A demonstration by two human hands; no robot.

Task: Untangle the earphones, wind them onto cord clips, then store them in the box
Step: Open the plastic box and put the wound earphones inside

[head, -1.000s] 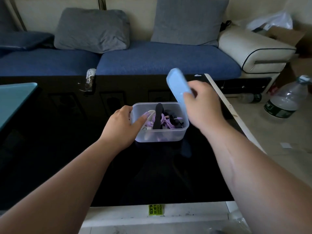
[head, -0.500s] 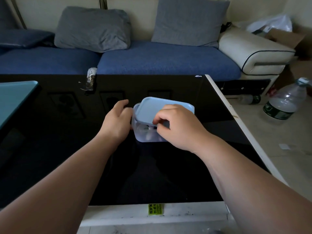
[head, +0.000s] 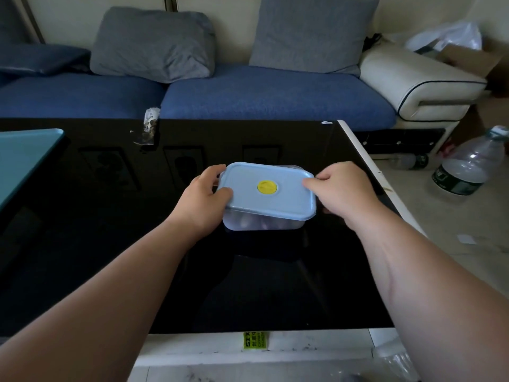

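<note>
On the black tabletop [head: 110,244], the clear box [head: 264,224] is set near the middle, covered by a pale blue lid [head: 278,205] with a round yellow plug [head: 267,186]. Its left side is gripped by the left hand [head: 201,197]; the lid's right corner is pinched by the right hand [head: 344,191]. Writing on the yellow sticker [head: 256,339] at the near edge cannot be read.

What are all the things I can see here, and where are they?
box: one, clear, middle of the table
lid: one, pale blue with a yellow centre, on the box
table: one, glossy black, under the box
sofa: one, blue, behind the table
cushions: two, grey, on the sofa
bottle: one, clear, on the floor at right
wrapper: one, crumpled, table's far edge
left hand: one, grips the lid's left end
right hand: one, pinches the lid's right edge
</note>
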